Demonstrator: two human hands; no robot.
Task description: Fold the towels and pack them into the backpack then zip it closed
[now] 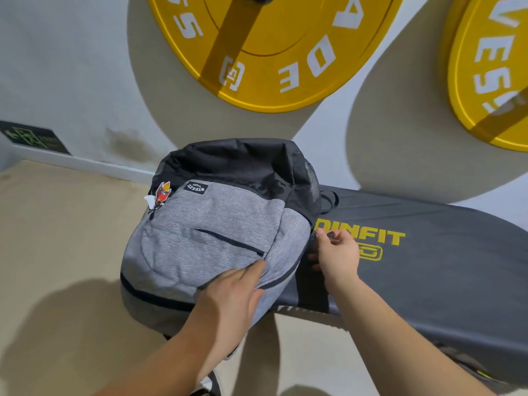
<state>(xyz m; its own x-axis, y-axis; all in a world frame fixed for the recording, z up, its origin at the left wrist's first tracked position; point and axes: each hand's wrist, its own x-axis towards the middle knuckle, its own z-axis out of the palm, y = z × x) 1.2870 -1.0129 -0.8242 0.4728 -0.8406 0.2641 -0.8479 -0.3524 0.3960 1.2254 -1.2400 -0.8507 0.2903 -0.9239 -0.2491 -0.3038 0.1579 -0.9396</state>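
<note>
Backpack (211, 238), grey at the front and black at the top, lies bulging on the near-left end of the black padded surface (428, 281), with its lower part hanging past the surface's edge over the beige floor (57, 238). My left hand (231, 292) lies flat on the grey front panel, its fingers (254, 267) straight and released, pressing the fabric just below the slanted front pocket zip (228, 240). My right hand (337, 252) is at the bag's right side, where thumb and forefinger are clenched in a pinch on a small dark zipper pull (332, 236) just beside the bag's edge; the other fingers curl under toward the seam. From this head view I cannot tell how far the main zip is closed, since the hand covers that stretch. A red and yellow sticker (163, 192) and a small black label (195, 187) sit near the top of the grey panel. Yellow lettering (368, 238) runs across the surface just past my right hand. Behind, two yellow weight plates (271, 47) hang against the pale wall (71, 67), and a dark green sign (34, 137) sits low on that wall at the left.
</note>
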